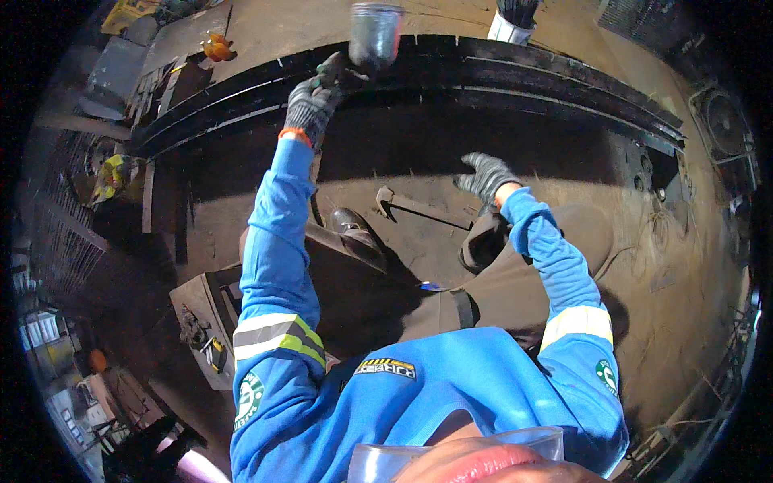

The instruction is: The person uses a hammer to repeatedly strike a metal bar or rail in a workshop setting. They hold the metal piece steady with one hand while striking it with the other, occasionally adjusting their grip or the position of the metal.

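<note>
My left hand, in a grey glove, is closed around a dark tool that looks like a spray gun, with a silvery cup at its far end. A hose hangs down from near that wrist. The cup is over the far edge of a long black steel beam lying crosswise. My right hand, gloved too, is held on the near side of the beam with its fingers apart and nothing in them. Below it on the floor lies a hammer-like tool with a thin dark handle.
Beyond the beam stands a white container of dark rods. An orange object lies at far left. A box-like stand with small tools is by my left side. At far right is a round fan-like unit.
</note>
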### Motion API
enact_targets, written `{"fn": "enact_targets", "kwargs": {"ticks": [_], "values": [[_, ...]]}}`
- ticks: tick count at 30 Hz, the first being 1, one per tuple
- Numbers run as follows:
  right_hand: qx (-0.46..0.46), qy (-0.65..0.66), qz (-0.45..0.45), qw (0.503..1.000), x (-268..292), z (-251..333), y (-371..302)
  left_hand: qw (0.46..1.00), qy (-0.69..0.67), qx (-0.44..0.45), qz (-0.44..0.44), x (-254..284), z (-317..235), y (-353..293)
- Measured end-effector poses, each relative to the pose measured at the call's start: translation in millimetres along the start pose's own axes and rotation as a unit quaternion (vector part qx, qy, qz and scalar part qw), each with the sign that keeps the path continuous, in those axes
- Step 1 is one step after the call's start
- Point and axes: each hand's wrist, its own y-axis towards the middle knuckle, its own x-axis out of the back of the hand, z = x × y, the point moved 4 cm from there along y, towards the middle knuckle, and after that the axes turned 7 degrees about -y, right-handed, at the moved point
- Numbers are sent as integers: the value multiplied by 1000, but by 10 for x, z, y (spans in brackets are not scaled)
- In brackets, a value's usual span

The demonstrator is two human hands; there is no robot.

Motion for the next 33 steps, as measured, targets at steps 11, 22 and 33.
{"fn": "enact_targets", "kwargs": {"ticks": [11, 22, 33], "values": [[213, -121, -355, 902, 2277, 2103, -310, 911, 254, -291, -146, -223, -180, -1407], [97, -235, -77, 964, 2025, 1695, -944, 904, 184, -384, -30, -699, -192, -1956], [111, -190, -137, 966, 1810, 1225, -1017, 915, 177, -359, 58, -875, -19, -1972]]}}
